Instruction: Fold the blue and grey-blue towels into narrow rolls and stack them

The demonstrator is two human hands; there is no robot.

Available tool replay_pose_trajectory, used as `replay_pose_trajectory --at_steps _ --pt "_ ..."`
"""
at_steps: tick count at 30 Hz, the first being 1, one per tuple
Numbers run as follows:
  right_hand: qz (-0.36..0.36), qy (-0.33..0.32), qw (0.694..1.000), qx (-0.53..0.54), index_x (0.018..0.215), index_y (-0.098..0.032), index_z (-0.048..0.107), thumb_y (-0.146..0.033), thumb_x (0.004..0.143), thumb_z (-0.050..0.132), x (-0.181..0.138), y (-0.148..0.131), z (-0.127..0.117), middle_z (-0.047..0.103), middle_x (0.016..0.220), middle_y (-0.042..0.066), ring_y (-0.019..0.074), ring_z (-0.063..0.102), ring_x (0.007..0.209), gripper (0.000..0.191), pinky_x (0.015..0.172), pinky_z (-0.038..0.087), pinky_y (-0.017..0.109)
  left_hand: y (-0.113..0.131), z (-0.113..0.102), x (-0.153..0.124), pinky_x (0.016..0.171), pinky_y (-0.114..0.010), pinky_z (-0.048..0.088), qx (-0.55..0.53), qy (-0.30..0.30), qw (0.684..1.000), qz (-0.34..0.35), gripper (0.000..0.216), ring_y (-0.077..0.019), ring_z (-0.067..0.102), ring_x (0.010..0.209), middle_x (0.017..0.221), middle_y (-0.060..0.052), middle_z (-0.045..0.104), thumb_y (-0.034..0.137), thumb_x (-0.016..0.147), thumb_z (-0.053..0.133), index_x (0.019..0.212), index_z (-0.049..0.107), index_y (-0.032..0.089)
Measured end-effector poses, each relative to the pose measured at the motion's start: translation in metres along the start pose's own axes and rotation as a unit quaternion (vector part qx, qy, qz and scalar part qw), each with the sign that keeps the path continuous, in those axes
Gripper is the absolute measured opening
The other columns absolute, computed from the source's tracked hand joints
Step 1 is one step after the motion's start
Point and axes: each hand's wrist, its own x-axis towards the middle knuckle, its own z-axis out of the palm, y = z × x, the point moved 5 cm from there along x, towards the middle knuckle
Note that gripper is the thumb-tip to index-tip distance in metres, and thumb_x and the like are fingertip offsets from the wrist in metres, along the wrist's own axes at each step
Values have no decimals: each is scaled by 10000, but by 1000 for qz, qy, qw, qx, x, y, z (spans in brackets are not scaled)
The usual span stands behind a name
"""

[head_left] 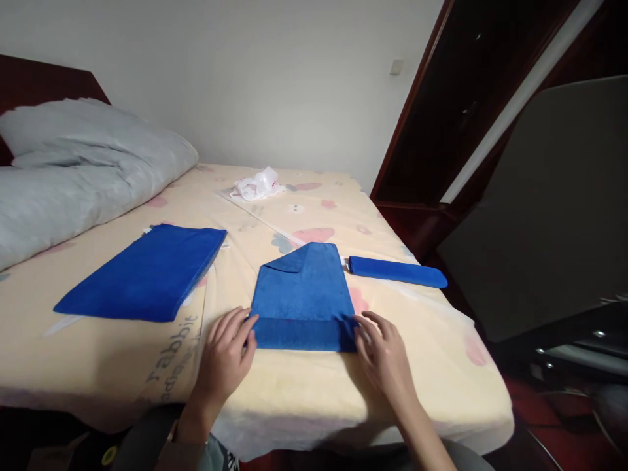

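Note:
A blue towel (307,294) lies in front of me with its near edge folded over into a flat strip. One far corner is turned inward, forming a small triangular flap. At the left end of the strip, my left hand (228,353) pinches the towel's edge between thumb and fingers. My right hand (383,350) grips the opposite end the same way, its fingers curled. Just beyond it, a rolled blue towel (397,271) rests on the bed. Off to the left is a flat stack of folded blue towels (147,278).
A patterned cream bedsheet (432,353) covers the bed. A crumpled white plastic bag (258,184) sits near the far side. The grey quilt (88,163) is heaped at left by the dark headboard (49,82). A dark wardrobe (441,98) stands beyond the right edge.

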Motion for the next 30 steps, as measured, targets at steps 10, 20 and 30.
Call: replay_pose_trajectory --at_steps 10,20,30 --pt "-154 -187 970 -9 1535 -80 314 -376 1015 430 -11 -70 52 303 1579 126 279 310 1461 608 1187 320 517 50 47 -5 1200 -416 304 -34 -192 971 136 634 -208 305 1474 1605 -35 311 439 1035 380 1586 166 213" --pt "-53 -190 980 -36 1556 -144 292 -372 1000 436 -27 9 25 340 1573 105 269 336 1450 618 1163 379 479 -9 39 -28 1193 -455 334 -40 -200 973 103 628 -233 355 1450 1595 -46 323 365 1035 407 1590 137 251" --pt "-40 -118 990 67 1335 -181 590 -111 876 476 -4 22 23 624 1344 99 273 587 1232 478 1046 497 487 -29 33 -12 1129 -388 449 -112 -141 983 24 524 -191 504 1348 1466 -26 537 112 926 429 1423 517 253"
